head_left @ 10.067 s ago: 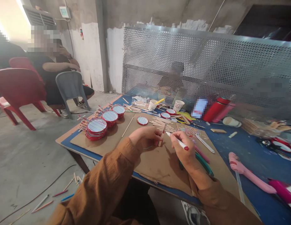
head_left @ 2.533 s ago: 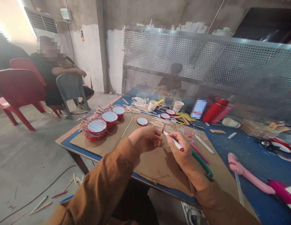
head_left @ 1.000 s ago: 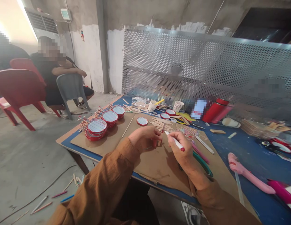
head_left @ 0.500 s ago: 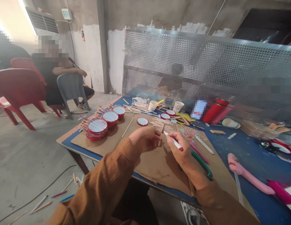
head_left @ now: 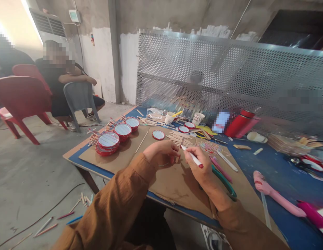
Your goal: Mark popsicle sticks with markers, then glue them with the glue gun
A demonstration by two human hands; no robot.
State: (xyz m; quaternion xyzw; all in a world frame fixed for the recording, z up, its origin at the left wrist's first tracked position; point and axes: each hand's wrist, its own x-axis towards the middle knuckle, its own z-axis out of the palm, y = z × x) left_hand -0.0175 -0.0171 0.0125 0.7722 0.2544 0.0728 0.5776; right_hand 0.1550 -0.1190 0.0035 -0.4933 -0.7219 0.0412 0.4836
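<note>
My left hand (head_left: 163,152) is closed on a short flat wooden stick (head_left: 177,159), held upright above the brown cardboard (head_left: 166,187); its upper part looks reddish. My right hand (head_left: 199,165) grips a white marker (head_left: 194,158) with a red end, its tip at the stick's upper part. Just beyond my hands lies a pile of pale wooden sticks (head_left: 179,137). A small round red-rimmed piece (head_left: 158,134) rests behind my left hand. Stacks of similar red-rimmed pieces (head_left: 108,140) with sticks attached stand at the left.
Green-handled tool (head_left: 224,182) lies beside my right forearm, a pink glue gun (head_left: 276,198) farther right. Paper cups (head_left: 198,118), a red bottle (head_left: 239,123) and rubber bands (head_left: 209,147) are on the table. A perforated metal panel (head_left: 216,69) stands behind. A person sits at left.
The marker tip has shifted very slightly left against the stick. Both hands otherwise keep nearly the same place and grip.
</note>
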